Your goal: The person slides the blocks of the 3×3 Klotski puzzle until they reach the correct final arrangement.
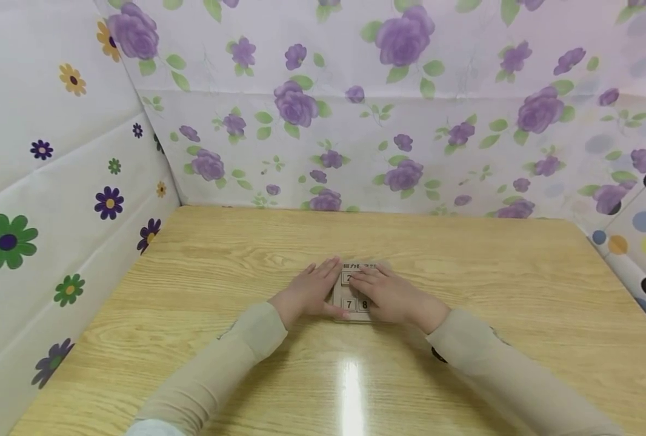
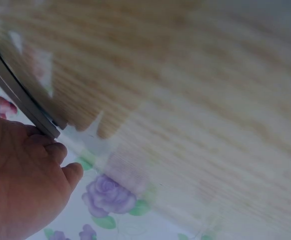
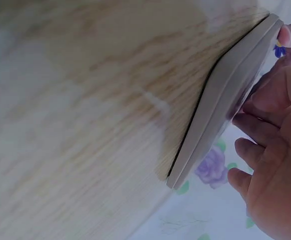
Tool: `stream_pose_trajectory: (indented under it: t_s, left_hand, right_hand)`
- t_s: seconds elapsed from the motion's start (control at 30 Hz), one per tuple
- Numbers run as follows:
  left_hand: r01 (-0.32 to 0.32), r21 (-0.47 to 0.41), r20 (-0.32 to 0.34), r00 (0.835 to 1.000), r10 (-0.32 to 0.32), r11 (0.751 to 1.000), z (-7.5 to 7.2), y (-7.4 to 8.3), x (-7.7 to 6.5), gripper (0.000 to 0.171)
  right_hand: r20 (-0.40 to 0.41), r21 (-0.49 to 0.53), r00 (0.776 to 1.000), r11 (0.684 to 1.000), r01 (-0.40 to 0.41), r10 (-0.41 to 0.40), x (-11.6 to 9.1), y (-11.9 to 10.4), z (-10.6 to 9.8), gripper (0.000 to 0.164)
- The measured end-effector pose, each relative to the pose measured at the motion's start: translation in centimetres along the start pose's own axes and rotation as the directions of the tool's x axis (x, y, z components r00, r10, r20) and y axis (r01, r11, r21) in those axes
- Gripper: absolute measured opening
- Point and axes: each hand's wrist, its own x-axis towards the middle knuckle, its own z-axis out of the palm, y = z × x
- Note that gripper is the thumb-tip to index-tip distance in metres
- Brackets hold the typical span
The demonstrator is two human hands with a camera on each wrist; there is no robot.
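A flat, pale number-tile puzzle (image 1: pixel 350 293) lies on the wooden table, printed characters along its far edge. Tiles marked 2, 7 and 8 show; my right hand covers much of the rest. My left hand (image 1: pixel 313 292) rests along the puzzle's left side, its fingers extended forward and the thumb at the near left corner. From the right, my right hand (image 1: pixel 396 296) reaches over the board, fingers on the tiles. The right wrist view shows the puzzle's thick rounded side (image 3: pixel 213 107) beside that hand's fingers (image 3: pixel 255 129). In the left wrist view a dark edge of the puzzle (image 2: pixel 23 90) passes the left fingertips.
The light wooden table (image 1: pixel 236 242) stretches out around the hands. Behind it hangs a cloth with purple roses (image 1: pixel 296 106); another with flowers (image 1: pixel 6 175) borders the left, and a dotted one (image 1: pixel 628 224) the right.
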Motion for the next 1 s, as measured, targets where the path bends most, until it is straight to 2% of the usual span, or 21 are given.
stream_pose_trajectory:
  t_s: [0.2,0.33,0.57,0.7,0.8,1.0]
  left_hand:
    - [0.004,0.006,0.000,1.000,-0.004,1.000,-0.1,0.1,0.1,0.115]
    - [0.016,0.017,0.004,1.000,-0.016,1.000,-0.2,0.1,0.1,0.116]
    - [0.016,-0.002,-0.002,1.000,-0.016,1.000,-0.3,0.0,-0.1,0.115]
    - [0.015,-0.003,0.002,1.000,-0.015,1.000,-0.3,0.0,-0.1,0.115]
    - [0.011,-0.004,0.007,1.000,-0.011,1.000,-0.3,0.1,-0.1,0.115]
    - [0.009,-0.007,0.007,1.000,-0.009,1.000,-0.3,0.1,-0.1,0.116]
  right_hand:
    - [0.034,-0.030,0.999,0.999,-0.022,0.023,-0.1,-0.4,0.0,0.049]
    - [0.037,-0.071,0.999,0.997,-0.006,0.008,-0.6,-1.0,0.3,0.048]
    - [0.011,-0.079,0.999,0.996,0.032,-0.032,-1.4,-1.7,0.3,0.049]
    - [0.016,-0.028,1.000,0.999,0.023,-0.022,-1.4,-1.3,0.2,0.051]
    - [0.018,-0.006,1.000,1.000,-0.014,0.014,-1.3,-0.6,0.1,0.054]
    - [0.035,-0.022,0.998,0.998,-0.052,0.053,-1.2,0.3,-0.2,0.058]
